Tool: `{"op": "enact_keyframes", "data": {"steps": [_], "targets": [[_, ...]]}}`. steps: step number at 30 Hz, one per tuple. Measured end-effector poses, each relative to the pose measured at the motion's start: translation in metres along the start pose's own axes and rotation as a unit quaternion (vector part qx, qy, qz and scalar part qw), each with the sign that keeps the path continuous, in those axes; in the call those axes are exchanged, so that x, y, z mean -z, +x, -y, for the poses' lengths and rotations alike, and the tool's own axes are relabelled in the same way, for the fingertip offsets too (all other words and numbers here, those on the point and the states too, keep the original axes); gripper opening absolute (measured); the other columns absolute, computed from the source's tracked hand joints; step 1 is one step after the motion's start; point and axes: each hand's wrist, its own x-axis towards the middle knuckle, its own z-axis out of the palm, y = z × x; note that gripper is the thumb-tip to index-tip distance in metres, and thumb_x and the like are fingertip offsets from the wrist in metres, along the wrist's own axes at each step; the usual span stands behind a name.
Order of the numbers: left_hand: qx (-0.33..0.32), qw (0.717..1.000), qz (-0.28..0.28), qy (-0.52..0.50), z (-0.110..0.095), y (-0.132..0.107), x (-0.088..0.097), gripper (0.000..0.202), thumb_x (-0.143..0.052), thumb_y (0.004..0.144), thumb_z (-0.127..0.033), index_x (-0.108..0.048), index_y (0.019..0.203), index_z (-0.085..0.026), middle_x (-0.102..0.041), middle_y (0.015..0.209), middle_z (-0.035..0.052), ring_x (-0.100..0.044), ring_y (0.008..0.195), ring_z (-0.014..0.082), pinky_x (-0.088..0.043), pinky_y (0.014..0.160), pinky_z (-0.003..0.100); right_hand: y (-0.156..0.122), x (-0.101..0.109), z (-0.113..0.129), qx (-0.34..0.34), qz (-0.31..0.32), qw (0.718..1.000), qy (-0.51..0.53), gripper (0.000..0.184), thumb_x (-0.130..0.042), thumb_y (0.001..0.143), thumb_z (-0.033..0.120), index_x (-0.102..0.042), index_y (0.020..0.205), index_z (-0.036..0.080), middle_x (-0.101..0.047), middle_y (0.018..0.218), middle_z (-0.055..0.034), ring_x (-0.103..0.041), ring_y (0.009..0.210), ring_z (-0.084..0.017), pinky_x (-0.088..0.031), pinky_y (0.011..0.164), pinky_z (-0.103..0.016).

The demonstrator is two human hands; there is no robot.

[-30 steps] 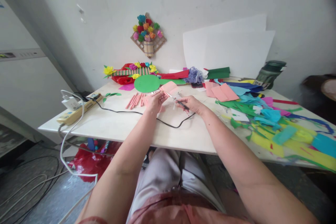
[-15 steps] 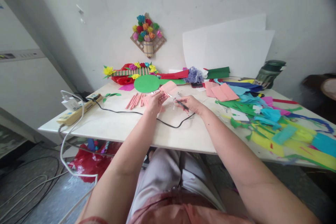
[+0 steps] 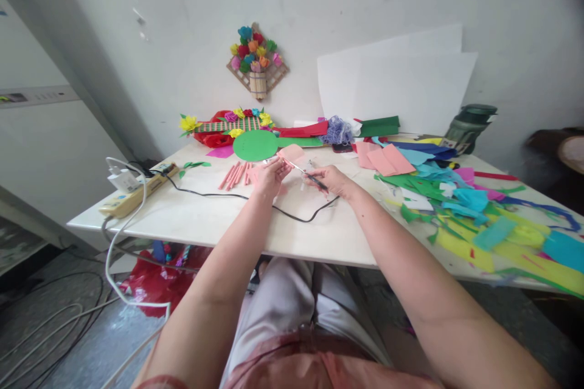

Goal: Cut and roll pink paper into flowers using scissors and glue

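Over the middle of the white table, my left hand [image 3: 272,175] is closed in a pinch on a piece of pink paper [image 3: 291,152]. My right hand [image 3: 332,180] grips scissors [image 3: 316,181] with dark handles. Their thin metal blades point left and reach the pink paper beside my left fingertips. Just left of my left hand lie several rolled pink paper sticks [image 3: 235,175]. More pink paper is partly hidden under that hand. Behind it lies a green paper disc [image 3: 254,145].
A black cord [image 3: 205,195] crosses the table under my wrists from a power strip [image 3: 137,191] at left. Coloured paper scraps [image 3: 474,219] and pink sheets [image 3: 390,160] cover the right. A dark green bottle [image 3: 469,126] and paper-flower pieces [image 3: 232,124] stand at the back.
The pink paper by my left hand has tipped slightly lower at the scissor blades. Both hands stay almost in the same place.
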Motion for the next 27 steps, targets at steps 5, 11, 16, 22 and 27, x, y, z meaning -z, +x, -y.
{"op": "enact_keyframes", "data": {"steps": [5,11,16,22,27], "targets": [[0.0,1.0,0.009,-0.002,0.001,0.0,0.001,0.004,-0.06,0.075,-0.006,-0.061,0.074,-0.01,-0.063,0.062,0.0025,-0.062,0.058,0.0086,-0.053,0.068,0.021,0.0,0.001,-0.003,-0.005,0.006,1.0,-0.004,0.041,-0.073,0.065,0.039,-0.071,0.095,0.011,-0.046,0.044,0.0062,-0.038,0.032,-0.004,-0.033,0.028,-0.016],[0.004,1.0,0.014,-0.001,0.001,-0.001,0.001,0.004,-0.064,0.072,-0.007,-0.062,0.074,-0.01,-0.064,0.064,0.0037,-0.063,0.06,0.0096,-0.053,0.073,0.025,0.0,0.0,-0.003,-0.016,0.015,1.0,0.01,0.037,-0.072,0.068,0.04,-0.07,0.09,0.01,-0.049,0.045,0.0044,-0.041,0.031,-0.004,-0.034,0.027,-0.016],[-0.005,1.0,0.016,-0.007,0.001,0.0,0.002,0.002,-0.064,0.072,-0.007,-0.063,0.072,-0.01,-0.065,0.063,0.0039,-0.062,0.058,0.0094,-0.053,0.075,0.026,0.006,0.0,-0.003,-0.03,0.039,0.999,0.023,0.032,-0.066,0.074,0.039,-0.067,0.09,0.011,-0.054,0.049,0.0034,-0.042,0.031,-0.005,-0.033,0.025,-0.015],[-0.006,1.0,0.021,-0.009,0.001,0.001,0.004,0.002,-0.065,0.072,-0.008,-0.064,0.072,-0.009,-0.066,0.063,0.0041,-0.063,0.059,0.009,-0.052,0.071,0.022,0.008,-0.001,0.004,-0.05,0.041,0.998,0.004,0.031,-0.067,0.074,0.038,-0.066,0.09,0.012,-0.054,0.049,0.0038,-0.043,0.031,-0.005,-0.033,0.025,-0.015],[-0.008,1.0,0.001,-0.012,-0.001,0.0,0.003,0.002,-0.065,0.072,-0.007,-0.063,0.072,-0.009,-0.065,0.063,0.0036,-0.062,0.059,0.0088,-0.053,0.076,0.025,0.01,-0.004,0.017,-0.053,0.035,0.998,-0.014,0.029,-0.071,0.071,0.038,-0.066,0.082,0.011,-0.052,0.044,0.0052,-0.041,0.03,-0.004,-0.031,0.027,-0.015]]}}
